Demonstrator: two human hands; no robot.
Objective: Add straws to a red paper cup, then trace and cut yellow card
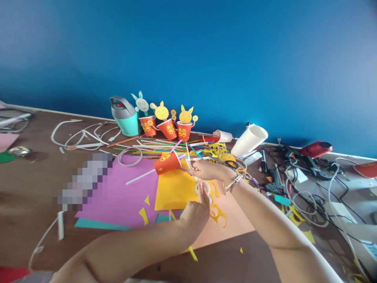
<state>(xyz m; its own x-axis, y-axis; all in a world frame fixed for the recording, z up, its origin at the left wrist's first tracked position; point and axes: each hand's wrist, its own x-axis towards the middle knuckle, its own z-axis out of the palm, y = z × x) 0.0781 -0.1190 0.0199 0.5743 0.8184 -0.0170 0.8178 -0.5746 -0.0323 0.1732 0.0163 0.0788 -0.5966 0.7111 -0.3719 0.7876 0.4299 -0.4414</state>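
My right hand (207, 169) is closed in a pinch on a white straw (138, 178) that runs through a red paper cup (167, 162) lying on its side, held just above the coloured paper. Just below it, my left hand (196, 210) reaches up from the lower left. Its fingers grip a small roll of clear tape (204, 188) over the yellow sheet (173, 188). A metal bracelet (235, 181) shows on my right wrist.
Purple (123, 196), yellow and orange (235, 220) paper sheets cover the brown table. At the back stand three red cups with paper animal heads (167, 124), a teal jug (126, 116) and a pile of straws (153, 145). A stack of white cups (250, 139), a glue gun (275, 181) and cables lie to the right.
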